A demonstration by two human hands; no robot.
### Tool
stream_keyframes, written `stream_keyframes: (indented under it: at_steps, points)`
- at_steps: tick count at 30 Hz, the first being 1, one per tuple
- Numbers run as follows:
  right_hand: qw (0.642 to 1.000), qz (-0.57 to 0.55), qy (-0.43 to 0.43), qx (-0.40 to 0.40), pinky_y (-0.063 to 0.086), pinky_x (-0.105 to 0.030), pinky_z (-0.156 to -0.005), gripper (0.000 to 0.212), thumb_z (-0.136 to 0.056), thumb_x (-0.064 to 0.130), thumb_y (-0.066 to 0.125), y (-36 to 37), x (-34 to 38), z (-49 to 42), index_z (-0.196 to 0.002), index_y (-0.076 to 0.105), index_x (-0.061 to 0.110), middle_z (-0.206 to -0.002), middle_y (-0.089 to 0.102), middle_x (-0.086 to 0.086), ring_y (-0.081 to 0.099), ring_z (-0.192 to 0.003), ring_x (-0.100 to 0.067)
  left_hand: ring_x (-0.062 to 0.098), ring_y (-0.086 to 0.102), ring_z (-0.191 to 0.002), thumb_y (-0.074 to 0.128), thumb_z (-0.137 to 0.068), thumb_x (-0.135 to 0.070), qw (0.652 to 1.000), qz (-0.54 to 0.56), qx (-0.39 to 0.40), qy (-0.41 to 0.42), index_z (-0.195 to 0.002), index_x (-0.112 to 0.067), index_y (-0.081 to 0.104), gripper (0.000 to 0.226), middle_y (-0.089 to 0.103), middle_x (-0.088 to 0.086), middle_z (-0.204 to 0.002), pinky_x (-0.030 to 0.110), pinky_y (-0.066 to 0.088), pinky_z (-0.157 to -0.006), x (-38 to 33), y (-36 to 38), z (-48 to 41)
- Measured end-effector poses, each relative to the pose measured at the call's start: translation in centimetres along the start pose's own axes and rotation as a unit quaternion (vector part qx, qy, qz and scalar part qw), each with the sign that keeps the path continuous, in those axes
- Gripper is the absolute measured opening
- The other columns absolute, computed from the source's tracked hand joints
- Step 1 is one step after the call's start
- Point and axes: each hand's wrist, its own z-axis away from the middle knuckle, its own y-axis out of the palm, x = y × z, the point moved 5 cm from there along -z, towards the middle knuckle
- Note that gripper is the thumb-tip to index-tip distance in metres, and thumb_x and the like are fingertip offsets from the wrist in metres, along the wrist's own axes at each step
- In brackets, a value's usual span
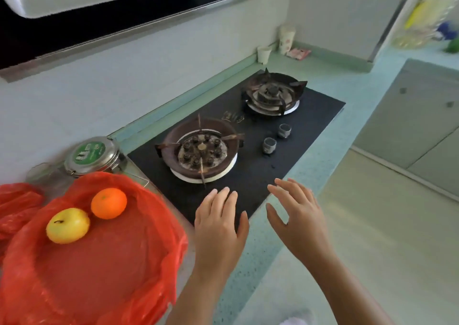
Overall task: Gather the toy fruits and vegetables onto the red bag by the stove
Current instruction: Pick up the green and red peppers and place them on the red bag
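A red plastic bag [94, 262] lies spread out on the counter at lower left, beside the black stove [250, 165]. On its far part rest a yellow toy apple [67, 225] and an orange toy fruit [108, 203], touching each other. My left hand [219, 222] hovers flat over the stove's near edge, just right of the bag, fingers apart and holding nothing. My right hand [296, 215] hangs beside it over the counter's front edge, also spread and holding nothing.
A glass jar with a green metal lid [90, 154] stands behind the bag by the wall. The stove has two burners [202, 150] [272, 94] and two knobs [269, 145]. Paper cups [286, 38] stand in the far corner. More red plastic [17, 205] lies at far left.
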Motion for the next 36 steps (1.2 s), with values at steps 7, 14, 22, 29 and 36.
stream_keyframes:
  at_steps: [7, 14, 22, 29, 36]
  points:
    - [0.996, 0.039, 0.043, -0.071, 0.045, -0.051, -0.088, 0.034, -0.083, 0.034, 0.047, -8.1, -11.3, -1.5, -0.107, 0.063, 0.015, -0.113, 0.063, -0.006, 0.051, -0.112, -0.028, 0.026, 0.045, -0.114, 0.046, -0.084, -0.030, 0.992, 0.013, 0.007, 0.127, -0.110, -0.005, 0.064, 0.041, 0.063, 0.011, -0.115, 0.045, 0.046, -0.090, -12.9, 6.7, -4.9]
    - [0.978, 0.086, 0.122, -0.146, 0.044, -0.053, -0.089, 0.036, -0.082, 0.035, 0.046, -17.5, -23.4, -1.3, -0.105, 0.065, 0.015, -0.111, 0.064, -0.007, 0.054, -0.111, -0.032, 0.030, 0.055, -0.108, 0.045, -0.083, -0.031, 0.969, 0.065, 0.028, 0.236, -0.109, -0.007, 0.064, 0.040, 0.064, 0.011, -0.113, 0.044, 0.047, -0.090, -27.5, 13.6, -9.4]
    - [0.952, 0.137, 0.183, -0.201, 0.045, -0.055, -0.088, 0.036, -0.081, 0.034, 0.047, -24.1, -33.3, -0.4, -0.103, 0.066, 0.013, -0.111, 0.064, -0.009, 0.055, -0.109, -0.033, 0.028, 0.053, -0.111, 0.044, -0.083, -0.033, 0.949, 0.108, 0.067, 0.289, -0.112, -0.009, 0.063, 0.042, 0.064, 0.010, -0.115, 0.045, 0.045, -0.091, -38.2, 20.0, -11.6]
    - [0.939, 0.155, 0.225, -0.211, 0.046, -0.055, -0.086, 0.036, -0.080, 0.033, 0.047, -25.5, -41.0, -1.5, -0.102, 0.066, 0.012, -0.109, 0.065, -0.009, 0.056, -0.108, -0.033, 0.028, 0.052, -0.111, 0.045, -0.082, -0.034, 0.936, 0.127, 0.101, 0.311, -0.111, -0.010, 0.064, 0.042, 0.064, 0.009, -0.116, 0.043, 0.045, -0.090, -43.2, 27.2, -14.6]
    - [0.931, 0.177, 0.249, -0.200, 0.047, -0.056, -0.085, 0.035, -0.081, 0.033, 0.048, -26.2, -50.9, -7.7, -0.102, 0.066, 0.012, -0.108, 0.065, -0.009, 0.056, -0.106, -0.032, 0.025, 0.047, -0.112, 0.046, -0.081, -0.033, 0.925, 0.156, 0.117, 0.327, -0.110, -0.011, 0.063, 0.041, 0.064, 0.009, -0.115, 0.045, 0.047, -0.090, -48.0, 36.5, -21.7]
